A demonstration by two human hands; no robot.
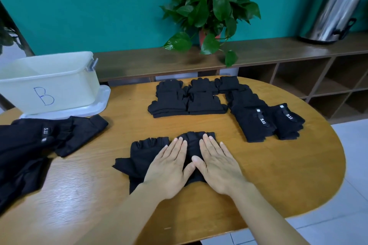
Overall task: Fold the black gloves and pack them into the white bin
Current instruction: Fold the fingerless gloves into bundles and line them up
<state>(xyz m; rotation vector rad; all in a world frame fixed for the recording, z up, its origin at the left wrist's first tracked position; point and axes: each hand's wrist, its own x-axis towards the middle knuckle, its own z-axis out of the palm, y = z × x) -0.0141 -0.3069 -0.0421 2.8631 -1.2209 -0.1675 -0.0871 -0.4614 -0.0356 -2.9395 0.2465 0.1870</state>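
Observation:
Two black fingerless gloves lie side by side at the table's near middle. My left hand (pixel 169 167) and my right hand (pixel 218 164) press flat, fingers straight, on the right glove (pixel 192 143); the left glove (pixel 142 155) sticks out beside my left hand. Folded black gloves (pixel 189 97) sit in stacks at the far middle, and more folded pairs (pixel 264 123) with white labels lie at the right. A pile of unfolded gloves (pixel 29 145) covers the left edge. The white bin (pixel 47 83), marked B, stands at the far left on its lid.
The round wooden table (pixel 278 175) ends close on the right, above a tiled floor. Behind it runs a low wooden shelf (pixel 278 51) with a potted plant (pixel 209 6) and a steel urn (pixel 336 6) against a teal wall.

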